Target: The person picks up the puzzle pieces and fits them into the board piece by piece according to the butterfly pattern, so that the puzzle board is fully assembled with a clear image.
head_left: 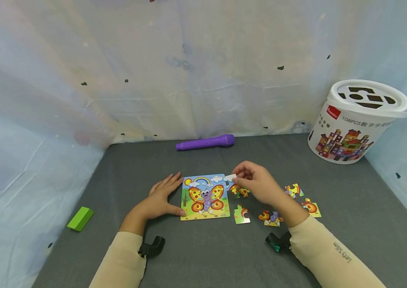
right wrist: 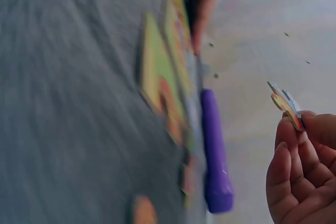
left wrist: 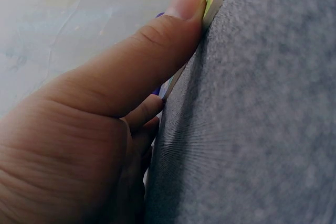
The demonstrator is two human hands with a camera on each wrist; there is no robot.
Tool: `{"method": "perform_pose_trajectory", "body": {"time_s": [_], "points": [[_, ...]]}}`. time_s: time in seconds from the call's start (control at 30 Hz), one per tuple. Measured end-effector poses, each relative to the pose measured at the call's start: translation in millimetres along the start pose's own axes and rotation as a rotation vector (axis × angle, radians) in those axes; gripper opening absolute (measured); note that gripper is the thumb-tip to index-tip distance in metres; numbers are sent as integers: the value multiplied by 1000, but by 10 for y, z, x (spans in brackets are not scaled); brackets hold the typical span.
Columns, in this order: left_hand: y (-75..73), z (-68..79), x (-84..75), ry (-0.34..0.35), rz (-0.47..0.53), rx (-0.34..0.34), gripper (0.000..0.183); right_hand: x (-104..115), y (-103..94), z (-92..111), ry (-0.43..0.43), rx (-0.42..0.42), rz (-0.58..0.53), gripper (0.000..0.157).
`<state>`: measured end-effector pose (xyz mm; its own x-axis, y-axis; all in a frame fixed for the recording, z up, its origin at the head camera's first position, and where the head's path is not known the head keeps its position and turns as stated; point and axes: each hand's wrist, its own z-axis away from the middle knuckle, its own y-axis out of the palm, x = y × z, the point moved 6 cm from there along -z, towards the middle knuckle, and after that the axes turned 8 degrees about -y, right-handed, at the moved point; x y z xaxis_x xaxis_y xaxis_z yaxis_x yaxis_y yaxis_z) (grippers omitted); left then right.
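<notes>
A square butterfly picture board (head_left: 205, 197) lies on the dark table. My left hand (head_left: 161, 199) rests at its left side, fingers spread nearly straight, with the thumb pressing the lower left corner. In the left wrist view that thumb (left wrist: 152, 40) lies over the board's edge. Just off the board's upper right corner, my right hand (head_left: 257, 182) pinches a puzzle piece (right wrist: 287, 105) between thumb and fingers, raised above the table in the right wrist view. Below that hand lies a butterfly-wing piece (head_left: 240, 192), and a green piece (head_left: 241, 215) lies beside the board.
More loose puzzle pieces lie around the right forearm: one with purple (head_left: 271, 219), one yellow (head_left: 294, 190) and one with an orange swirl (head_left: 311, 208). A purple microphone-shaped toy (head_left: 206, 142) lies at the back, a white tub (head_left: 356, 124) stands back right, a green block (head_left: 80, 219) lies left.
</notes>
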<state>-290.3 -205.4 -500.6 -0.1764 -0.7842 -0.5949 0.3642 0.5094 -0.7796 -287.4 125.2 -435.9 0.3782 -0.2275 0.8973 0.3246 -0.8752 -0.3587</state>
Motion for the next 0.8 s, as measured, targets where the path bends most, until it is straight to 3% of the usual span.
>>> {"method": "perform_pose_trajectory", "body": {"time_s": [0.2,0.43,0.63,0.8], "points": [[-12,5,-10,5,4,-2,127,-86,285,-160,36,73,34,12],[-7,-3,1,4,1,-2,127,-204,364,-366,121,50,77,10],[5,-5,11,3,9,1,127,-389,380,-447,268,7,-25,12],[3,0,16,1,13,-3,127,-467,407,-479,316,-5,-73,13]]}}
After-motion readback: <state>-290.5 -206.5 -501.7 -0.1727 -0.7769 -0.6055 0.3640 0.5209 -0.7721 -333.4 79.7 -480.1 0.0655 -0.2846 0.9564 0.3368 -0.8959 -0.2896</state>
